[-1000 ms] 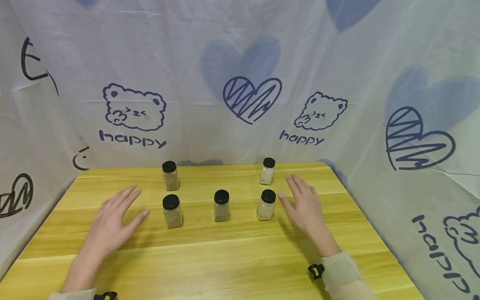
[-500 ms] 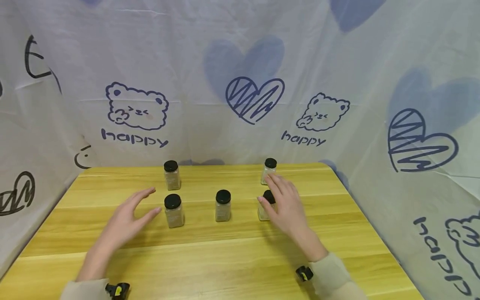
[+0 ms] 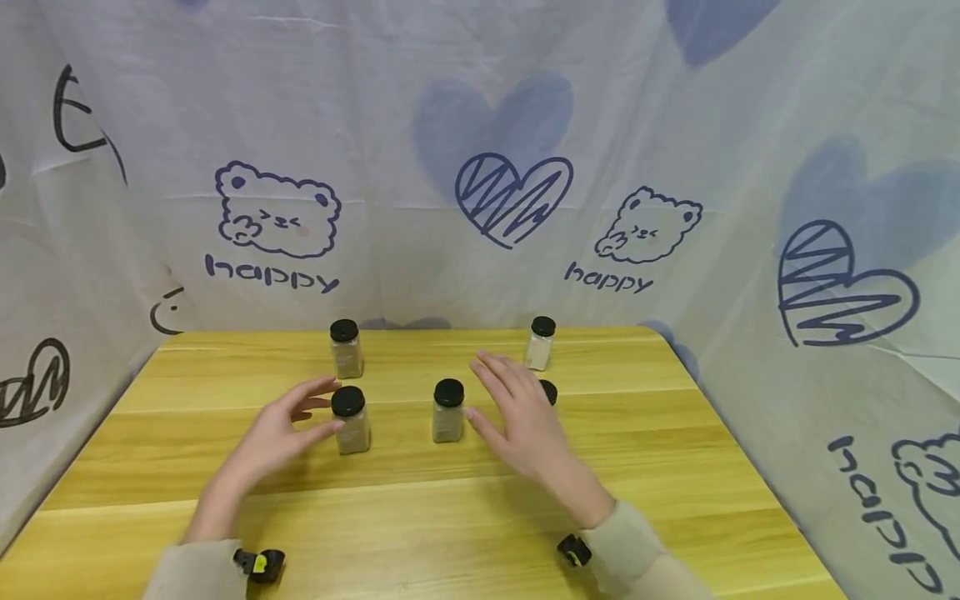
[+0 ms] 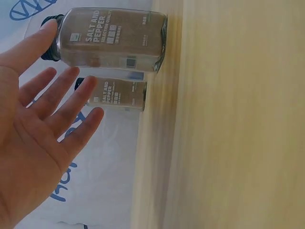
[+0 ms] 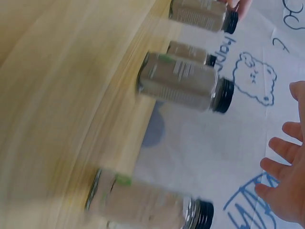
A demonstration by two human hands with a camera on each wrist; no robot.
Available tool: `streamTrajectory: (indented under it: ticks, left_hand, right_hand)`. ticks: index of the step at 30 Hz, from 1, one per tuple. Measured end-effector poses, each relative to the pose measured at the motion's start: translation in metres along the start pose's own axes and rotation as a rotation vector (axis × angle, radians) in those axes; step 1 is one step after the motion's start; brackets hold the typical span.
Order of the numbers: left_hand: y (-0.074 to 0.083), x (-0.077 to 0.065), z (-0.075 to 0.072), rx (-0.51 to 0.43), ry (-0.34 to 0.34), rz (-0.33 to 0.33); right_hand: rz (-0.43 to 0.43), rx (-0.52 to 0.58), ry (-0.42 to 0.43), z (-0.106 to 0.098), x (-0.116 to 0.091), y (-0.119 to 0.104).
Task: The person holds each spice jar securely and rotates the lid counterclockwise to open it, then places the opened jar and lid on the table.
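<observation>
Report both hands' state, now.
Left hand: open, at the front-left jar; contact unclear.
Right hand: open, holding nothing, near the middle jar.

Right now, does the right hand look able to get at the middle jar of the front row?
Probably yes: the right hand is just beside the middle jar, nothing shows between them, and the left hand is away at the front-left jar.
</observation>
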State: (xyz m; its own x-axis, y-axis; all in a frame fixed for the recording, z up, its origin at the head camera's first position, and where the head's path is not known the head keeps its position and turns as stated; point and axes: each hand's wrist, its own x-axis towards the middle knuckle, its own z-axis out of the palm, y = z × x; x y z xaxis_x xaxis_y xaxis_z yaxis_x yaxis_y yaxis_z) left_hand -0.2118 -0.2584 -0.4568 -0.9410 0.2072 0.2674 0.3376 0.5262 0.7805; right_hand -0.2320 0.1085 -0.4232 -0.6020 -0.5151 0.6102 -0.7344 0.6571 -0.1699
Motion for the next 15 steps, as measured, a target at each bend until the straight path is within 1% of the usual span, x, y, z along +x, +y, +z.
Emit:
streamTrajectory:
  ticks: [3, 9, 11, 15]
  left_hand:
    - [-0.001, 0.001, 0.0, -0.016, -0.019, -0.014]
    - [-0.004, 0.002, 0.001, -0.001, -0.051, -0.045]
    - [-0.005, 0.002, 0.001, 0.004, -0.063, -0.064]
    - [-0.007, 0.003, 0.002, -0.006, -0.079, -0.097]
  right_hand:
    - [-0.028, 0.021, -0.003, 0.007, 0.005, -0.009]
    - [-0.092, 0.053, 0.01, 0.023, 0.014, -0.025]
    - [-0.098, 0.07, 0.003, 0.028, 0.017, -0.031]
    - [-0.084, 0.099, -0.05, 0.036, 0.023, -0.04]
